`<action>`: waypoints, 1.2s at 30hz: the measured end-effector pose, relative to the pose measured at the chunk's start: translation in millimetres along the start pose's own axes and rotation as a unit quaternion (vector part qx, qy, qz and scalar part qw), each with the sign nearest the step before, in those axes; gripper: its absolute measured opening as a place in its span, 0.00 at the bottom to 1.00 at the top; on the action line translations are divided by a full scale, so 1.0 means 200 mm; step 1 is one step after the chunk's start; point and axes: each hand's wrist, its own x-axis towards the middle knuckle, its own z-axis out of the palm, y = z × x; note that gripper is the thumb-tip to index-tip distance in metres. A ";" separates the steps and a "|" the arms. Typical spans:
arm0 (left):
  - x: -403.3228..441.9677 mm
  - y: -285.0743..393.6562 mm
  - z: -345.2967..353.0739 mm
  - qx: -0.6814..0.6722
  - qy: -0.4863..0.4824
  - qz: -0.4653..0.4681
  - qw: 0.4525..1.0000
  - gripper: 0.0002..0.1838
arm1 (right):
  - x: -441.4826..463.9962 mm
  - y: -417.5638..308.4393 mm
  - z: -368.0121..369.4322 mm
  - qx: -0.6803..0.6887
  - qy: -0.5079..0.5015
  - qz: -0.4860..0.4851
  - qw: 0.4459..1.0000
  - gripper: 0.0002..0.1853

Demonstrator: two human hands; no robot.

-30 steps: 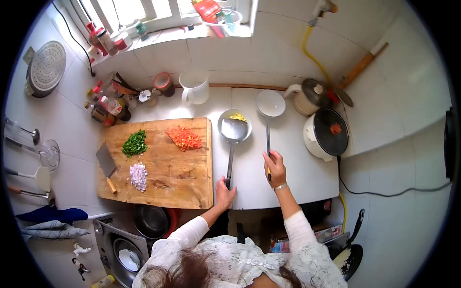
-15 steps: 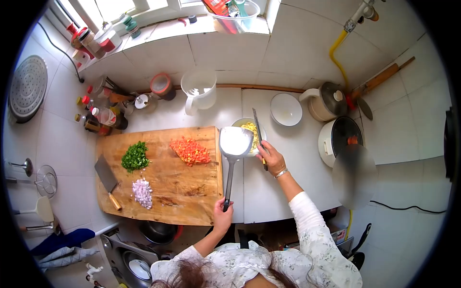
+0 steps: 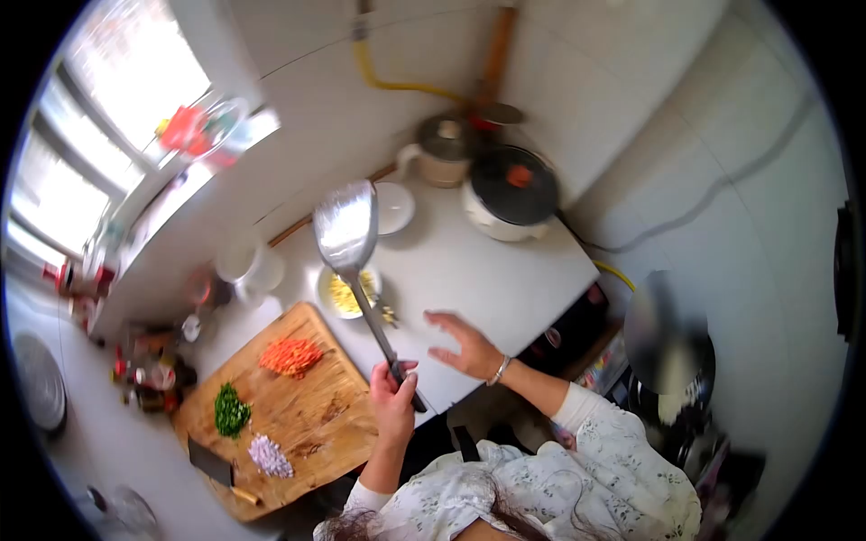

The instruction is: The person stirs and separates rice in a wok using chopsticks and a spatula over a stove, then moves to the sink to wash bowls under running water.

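My left hand (image 3: 393,403) is wrapped round the dark handle of a metal spatula (image 3: 347,227), its wide blade raised over the counter. To its right, my right hand (image 3: 465,347) is spread above the counter near the front edge, holding nothing. A bowl of yellow pieces (image 3: 345,293) stands behind the spatula's shaft. Something thin and dark lies at the bowl's right side, partly blurred. Behind it is a white bowl (image 3: 394,208). On the wooden board (image 3: 329,410) are orange-red bits (image 3: 290,357), chopped greens (image 3: 232,410) and pale purple pieces (image 3: 270,456).
A cleaver (image 3: 211,463) lies on the board's left edge. At the back stand a lidded cooker (image 3: 514,194), a lidded pot (image 3: 443,153) and a white jug (image 3: 250,268). Bottles (image 3: 153,374) stand at the left. A pan (image 3: 695,361) is low on the right.
The view has swung to the right. My left hand has lifted the spatula from the bowl of yellow pieces. My right hand has let go of the thin dark utensil and opened.
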 end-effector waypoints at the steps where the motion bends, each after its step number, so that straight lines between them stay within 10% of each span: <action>1: -0.02 0.02 0.13 -0.075 -0.058 -0.021 0.995 0.23 | -0.15 -0.05 -0.03 0.111 -0.041 0.064 0.991 0.30; 3: -0.08 -0.01 0.37 -0.151 -0.180 -0.054 0.971 0.25 | -0.42 -0.16 -0.09 0.261 -0.059 0.131 0.955 0.30; 5: -0.20 -0.03 0.62 -0.170 -0.286 -0.111 0.937 0.25 | -0.72 -0.20 -0.21 0.123 0.037 0.164 0.978 0.29; 6: -0.29 -0.07 0.75 -0.178 -0.345 -0.148 0.910 0.25 | -0.82 -0.39 -0.37 0.203 0.036 0.319 0.925 0.28; 9: -0.59 -0.29 1.09 -0.125 -0.524 -0.194 0.820 0.26 | -1.29 -0.46 -0.60 -0.045 0.231 0.096 0.967 0.29; 11: -0.86 -0.34 1.32 -0.076 -0.609 -0.235 0.754 0.27 | -1.68 -0.47 -0.72 0.110 0.263 0.273 0.919 0.28; 13: -1.11 -0.43 1.54 0.011 -0.711 -0.164 0.683 0.27 | -1.98 -0.55 -0.80 0.183 0.382 0.225 0.877 0.25; 15: -1.25 -0.57 1.70 0.115 -0.715 0.142 0.675 0.31 | -2.25 -0.56 -0.89 -0.058 0.510 0.247 0.822 0.23; 17: -1.26 -0.77 1.79 0.128 -0.615 -0.083 0.774 0.35 | -2.57 -0.63 -1.06 -0.184 0.526 0.394 0.731 0.20; 22: -0.83 -0.88 1.80 0.261 -0.315 -0.104 0.907 0.24 | -3.02 -0.98 -1.44 -0.445 0.372 0.528 0.619 0.18; 23: -0.59 -1.10 1.73 0.282 -0.309 0.032 0.907 0.26 | -3.04 -1.04 -1.50 -0.479 0.323 0.548 0.604 0.17; 26: -0.29 -1.05 1.82 0.450 -0.316 0.259 0.794 0.30 | -3.08 -1.08 -1.67 -0.559 0.212 0.503 0.624 0.14; 36: -0.07 -0.84 2.27 0.534 -0.481 0.474 0.509 0.36 | -2.56 -0.98 -2.10 -0.482 -0.014 0.684 0.547 0.11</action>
